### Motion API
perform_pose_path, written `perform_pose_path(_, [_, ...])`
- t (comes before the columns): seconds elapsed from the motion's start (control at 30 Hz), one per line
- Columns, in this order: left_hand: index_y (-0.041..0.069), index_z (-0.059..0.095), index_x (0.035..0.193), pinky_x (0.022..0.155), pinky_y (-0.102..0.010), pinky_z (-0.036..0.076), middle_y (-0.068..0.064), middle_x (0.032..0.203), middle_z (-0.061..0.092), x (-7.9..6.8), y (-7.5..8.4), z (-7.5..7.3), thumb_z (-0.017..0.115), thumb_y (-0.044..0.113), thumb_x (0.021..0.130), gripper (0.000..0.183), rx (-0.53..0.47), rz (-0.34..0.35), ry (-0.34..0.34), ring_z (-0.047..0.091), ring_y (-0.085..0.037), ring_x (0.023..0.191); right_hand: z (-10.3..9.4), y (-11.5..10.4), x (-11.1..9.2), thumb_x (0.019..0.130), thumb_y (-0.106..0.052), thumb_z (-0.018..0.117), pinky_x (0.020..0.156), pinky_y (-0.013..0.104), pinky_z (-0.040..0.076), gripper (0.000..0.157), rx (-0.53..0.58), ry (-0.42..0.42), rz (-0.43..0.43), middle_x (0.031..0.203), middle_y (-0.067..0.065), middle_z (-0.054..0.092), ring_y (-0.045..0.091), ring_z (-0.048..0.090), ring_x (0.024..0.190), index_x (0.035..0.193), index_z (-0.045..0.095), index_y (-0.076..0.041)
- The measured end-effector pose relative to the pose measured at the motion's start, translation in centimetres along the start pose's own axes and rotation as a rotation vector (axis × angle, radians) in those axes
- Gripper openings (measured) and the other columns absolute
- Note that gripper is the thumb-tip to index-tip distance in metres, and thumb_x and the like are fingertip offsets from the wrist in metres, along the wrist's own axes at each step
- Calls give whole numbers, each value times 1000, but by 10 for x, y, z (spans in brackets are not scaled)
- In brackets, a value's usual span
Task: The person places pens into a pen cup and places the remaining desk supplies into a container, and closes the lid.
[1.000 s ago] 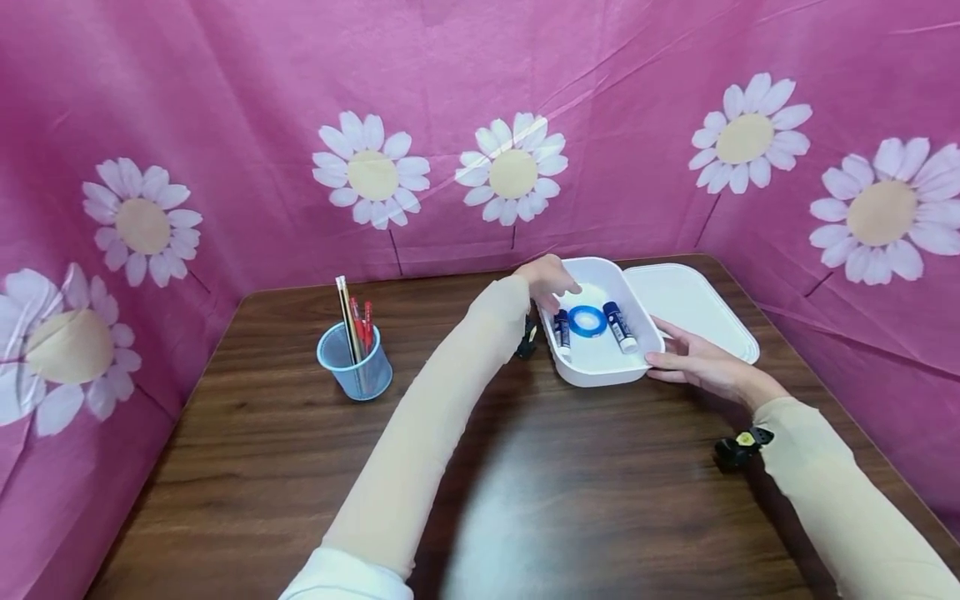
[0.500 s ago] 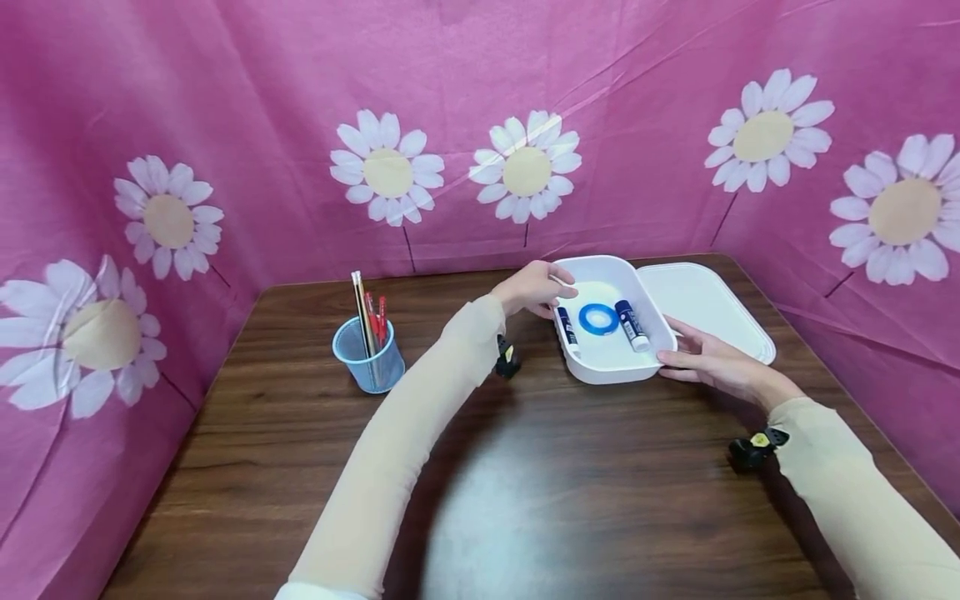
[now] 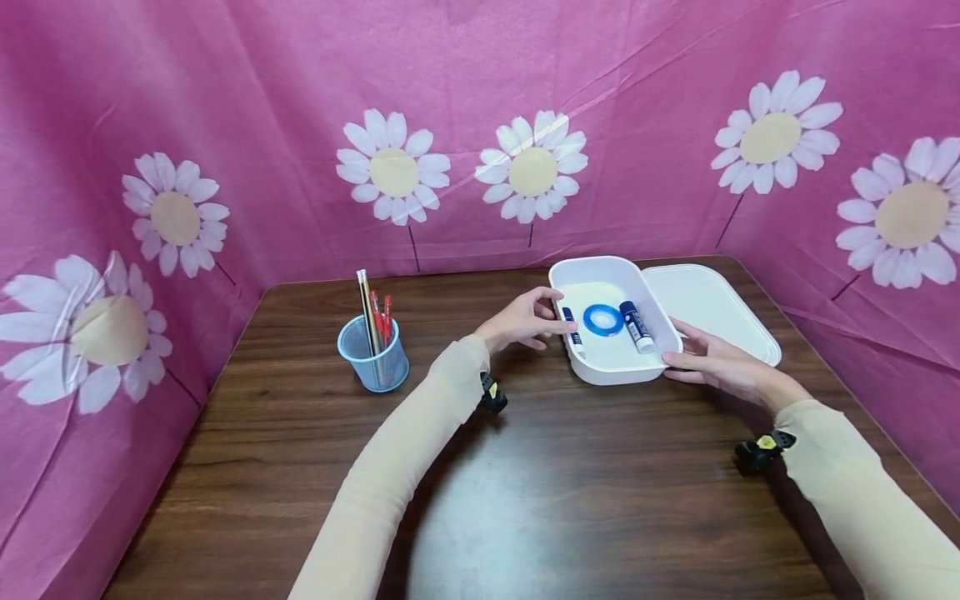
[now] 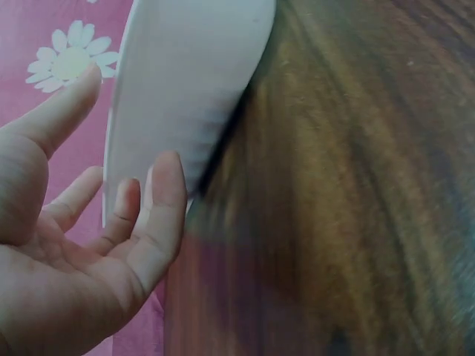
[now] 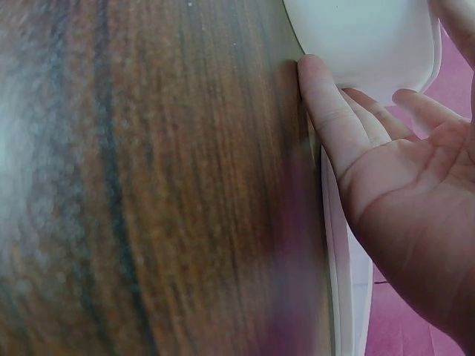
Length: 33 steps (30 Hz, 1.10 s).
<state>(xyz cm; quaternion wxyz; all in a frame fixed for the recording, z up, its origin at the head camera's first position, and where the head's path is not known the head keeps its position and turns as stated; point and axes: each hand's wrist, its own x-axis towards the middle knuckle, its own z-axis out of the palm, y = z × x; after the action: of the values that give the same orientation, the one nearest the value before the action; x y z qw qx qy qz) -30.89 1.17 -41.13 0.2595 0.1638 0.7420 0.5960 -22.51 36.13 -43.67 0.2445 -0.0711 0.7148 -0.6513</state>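
Note:
A white plastic box [image 3: 617, 372] without its lid stands on the table's right half. In it lie a roll of blue tape [image 3: 592, 322], a dark blue glue stick [image 3: 637, 327] with a white end, and a smaller blue-and-white tube [image 3: 577, 342] along the left wall. My left hand [image 3: 521, 320] is at the box's left rim, fingers loosely bent, with nothing in its grasp. In the left wrist view, the thumb stands apart from the other fingers. My right hand [image 3: 716, 364] rests against the right front corner, its fingers extended; in the right wrist view one fingertip touches the box low down.
The white lid [image 3: 708, 304] lies flat right of the box. A light blue mesh pen cup [image 3: 386, 371] with pencils and red pens stands to the left. The brown wooden table [image 3: 525, 500] ends at a pink flowered cloth [image 3: 300, 125] at the back and sides.
My left hand has drawn back from over the box's far left part, moving left and closer. My right hand stays at the right front corner. The head view has shifted slightly.

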Motion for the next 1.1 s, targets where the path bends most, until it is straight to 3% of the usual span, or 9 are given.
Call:
perform_pose_path(0.13, [9,43,149,79,-50,60,-15,112,56,0,-4,6,85,19,85,77,-37,10,-13,64,-47,101,0,1,-1,103,-3,57,99,38,50,88,2,-4,-6,157,34,12,10,63,113,162,-9,-8])
perform_pose_path(0.33, [11,38,152,75,-48,61,-15,103,65,-2,-6,9,82,14,88,77,-126,-35,-51,67,-44,98,1,3,-2,103,-3,57,100,38,50,87,3,-6,-20,157,35,12,11,62,115,162,-7,-7])
perform_pose_path(0.67, [11,36,153,75,-48,61,-15,100,66,-4,0,13,81,11,88,78,-160,-56,-59,68,-31,84,2,0,-5,103,-3,57,100,38,50,87,5,-3,-26,156,35,12,10,62,115,162,-7,-7])
perform_pose_path(0.93, [11,35,153,73,-44,62,-13,95,66,2,-4,11,81,7,88,80,-194,-69,-52,68,-30,82,2,-4,-2,103,-4,58,101,39,49,88,0,0,9,158,34,12,10,62,115,162,-8,-8])
perform_pose_path(1.1, [11,37,152,73,-43,62,-14,95,65,3,-3,12,81,7,87,79,-184,-74,-47,68,-28,81,4,-15,-8,101,-16,66,95,38,53,91,-166,83,47,156,38,19,6,64,107,162,-1,-7])
